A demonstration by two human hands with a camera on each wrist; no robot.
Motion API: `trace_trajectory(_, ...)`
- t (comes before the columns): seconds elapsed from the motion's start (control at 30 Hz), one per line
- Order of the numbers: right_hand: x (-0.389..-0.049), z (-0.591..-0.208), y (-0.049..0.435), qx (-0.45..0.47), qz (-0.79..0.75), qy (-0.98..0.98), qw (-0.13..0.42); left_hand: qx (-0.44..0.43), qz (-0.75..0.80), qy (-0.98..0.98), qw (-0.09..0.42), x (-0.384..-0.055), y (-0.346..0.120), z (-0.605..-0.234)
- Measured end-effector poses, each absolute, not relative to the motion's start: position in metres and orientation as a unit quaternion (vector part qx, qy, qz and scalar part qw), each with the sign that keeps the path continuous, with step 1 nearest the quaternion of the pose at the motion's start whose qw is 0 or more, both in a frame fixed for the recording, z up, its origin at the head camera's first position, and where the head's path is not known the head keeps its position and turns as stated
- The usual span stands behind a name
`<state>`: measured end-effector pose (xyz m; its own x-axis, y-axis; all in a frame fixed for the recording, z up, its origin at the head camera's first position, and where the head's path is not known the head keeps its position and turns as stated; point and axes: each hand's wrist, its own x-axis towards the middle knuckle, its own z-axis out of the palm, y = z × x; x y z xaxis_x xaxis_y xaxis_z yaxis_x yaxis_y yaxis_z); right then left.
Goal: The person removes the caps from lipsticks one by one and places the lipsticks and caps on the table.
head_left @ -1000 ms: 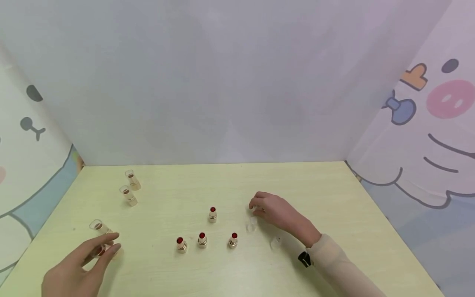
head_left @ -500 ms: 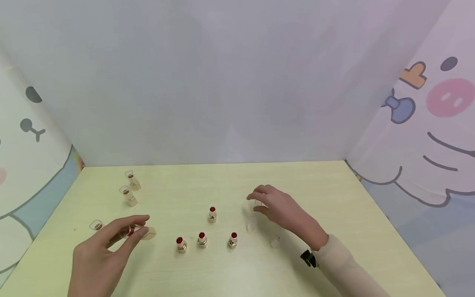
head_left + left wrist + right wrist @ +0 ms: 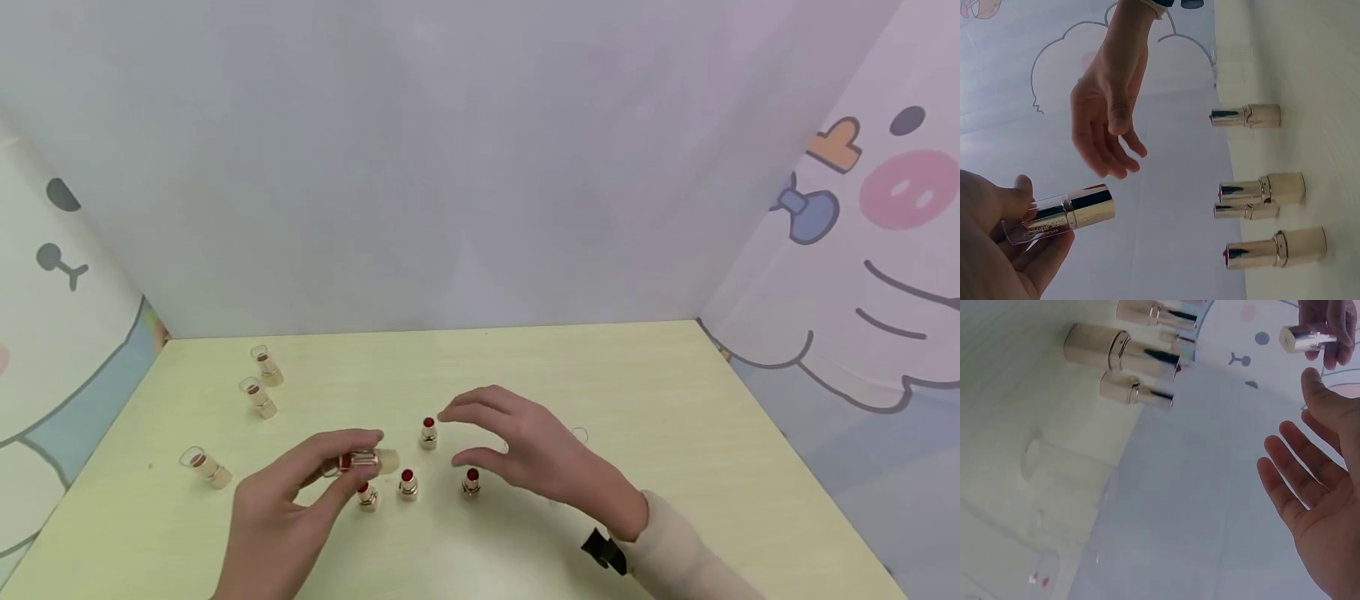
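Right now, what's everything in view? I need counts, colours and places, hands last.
Capped lipsticks: three, pale gold under clear caps, table's left side
Uncapped lipsticks: four, gold with red tips, upright mid-table
Held lipstick: one, gold, clear-capped, in the left hand's grip
Loose caps: at least two (exact count unclear), clear, table's right side
Table: one, pale yellow, below
Backdrop: one, greyish white, behind
Cartoon panels: two, multicoloured, either side
Sleeve: one, cream, right forearm
Left hand: one, bare, left of centre
Right hand: one, bare, right of centre, holding nothing
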<state>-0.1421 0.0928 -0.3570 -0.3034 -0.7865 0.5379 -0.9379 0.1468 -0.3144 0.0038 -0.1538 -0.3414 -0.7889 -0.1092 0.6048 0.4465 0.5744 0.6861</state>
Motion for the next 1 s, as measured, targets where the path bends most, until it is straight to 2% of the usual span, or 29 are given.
trace_trajectory(0.17, -0.129, -0.359, 0.083, 0.591, 0.371, -0.711, 0.081, -0.171, -0.493, -0.792, 0.318, -0.004, -0.14, -0.349)
trace_trajectory(0.37, -0.118, -0.367, 0.076, 0.583, 0.412, -0.698, 0.058, -0.209, -0.536, -0.756, 0.311, -0.009, -0.128, -0.359)
trace_trajectory(0.6, -0.116, -0.373, 0.077, 0.577, 0.433, -0.688, 0.08, -0.238, -0.592, -0.713, 0.291, -0.015, -0.121, -0.37)
trace_trajectory(1.0, -0.118, -0.383, 0.082, 0.564, 0.445, -0.688, 0.101, -0.221, -0.541, -0.757, 0.293, -0.02, -0.123, -0.377)
